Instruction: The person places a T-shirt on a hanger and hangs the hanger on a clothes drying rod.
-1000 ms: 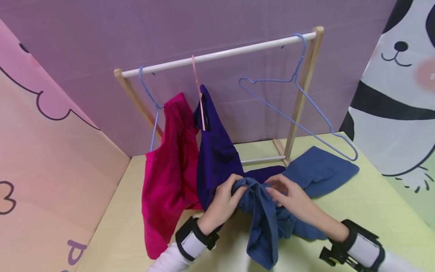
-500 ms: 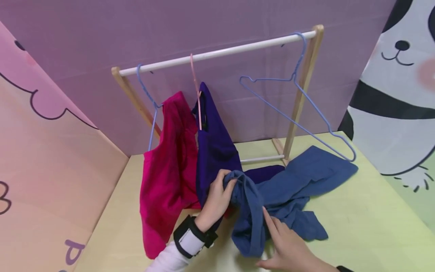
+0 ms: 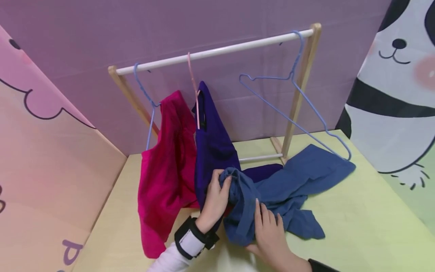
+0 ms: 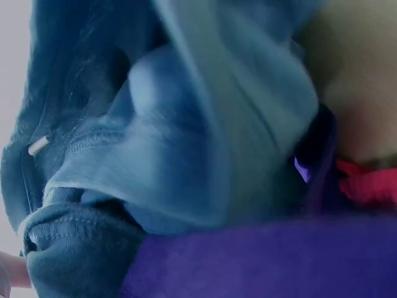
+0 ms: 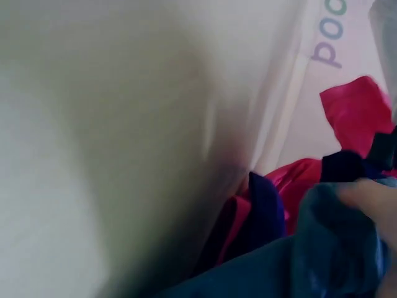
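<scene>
The left hand [image 3: 215, 200] has its fingers curled round a bunched fold at the top of a crumpled slate-blue cotton garment [image 3: 292, 181], thumb and fingers closed on the cloth. The right hand [image 3: 268, 232] lies with fingers straight and close together, flat on the lower hanging part of the same garment, pressing rather than grasping.

The garment is gathered into a thick rope-like fold between the two hands, then spreads out loose and wrinkled to the right of them across the pale yellow-green tabletop [image 3: 367, 219]. In the left wrist view it fills most of the frame as soft blue folds [image 4: 186, 143] (a small pale tag shows near one edge).

Just behind the left hand hangs a dark purple sleeveless top [image 3: 214, 147] on a pink wire hanger [image 3: 193, 88], its hem touching the blue cloth. To the left of that hand a magenta top [image 3: 166, 170] hangs from a light-blue wire hanger [image 3: 146, 109]. Beyond the right hand an empty blue wire hanger [image 3: 299, 109] hangs on the white rail of a small wooden rack [image 3: 302, 87].
</scene>
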The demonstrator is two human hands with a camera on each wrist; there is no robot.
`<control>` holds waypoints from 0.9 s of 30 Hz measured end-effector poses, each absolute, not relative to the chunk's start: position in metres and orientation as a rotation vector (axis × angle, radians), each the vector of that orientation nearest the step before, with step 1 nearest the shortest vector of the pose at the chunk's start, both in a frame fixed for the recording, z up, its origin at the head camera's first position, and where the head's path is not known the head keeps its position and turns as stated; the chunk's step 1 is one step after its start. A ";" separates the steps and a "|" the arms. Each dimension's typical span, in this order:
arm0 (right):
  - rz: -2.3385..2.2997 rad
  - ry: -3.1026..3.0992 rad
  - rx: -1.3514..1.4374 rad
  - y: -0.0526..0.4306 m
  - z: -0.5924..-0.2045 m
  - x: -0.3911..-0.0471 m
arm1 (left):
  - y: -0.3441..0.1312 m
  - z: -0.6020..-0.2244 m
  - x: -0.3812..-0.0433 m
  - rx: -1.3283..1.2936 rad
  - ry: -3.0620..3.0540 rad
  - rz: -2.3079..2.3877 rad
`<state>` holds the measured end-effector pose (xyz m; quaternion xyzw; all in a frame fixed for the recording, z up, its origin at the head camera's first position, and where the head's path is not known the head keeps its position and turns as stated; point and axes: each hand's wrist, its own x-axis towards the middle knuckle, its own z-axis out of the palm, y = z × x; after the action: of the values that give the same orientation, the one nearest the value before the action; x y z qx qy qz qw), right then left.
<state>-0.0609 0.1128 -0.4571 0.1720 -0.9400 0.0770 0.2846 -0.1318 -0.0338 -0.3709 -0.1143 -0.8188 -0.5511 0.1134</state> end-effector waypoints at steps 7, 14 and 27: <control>0.328 -2.358 0.511 0.125 -0.442 -0.079 | -0.038 -0.372 -0.133 -0.340 -2.381 -1.643; 0.941 -2.638 0.348 0.153 -0.410 -0.090 | -0.049 -0.370 -0.138 -0.374 -2.346 -1.627; 1.906 -2.767 0.079 0.220 -0.354 -0.119 | -0.078 -0.367 -0.144 -0.521 -2.473 -1.488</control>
<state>-0.1193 0.2203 -0.3536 0.0232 -0.8183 0.5637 -0.1096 -0.1443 -0.0778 -0.3673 -0.1768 -0.8386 -0.5047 0.1041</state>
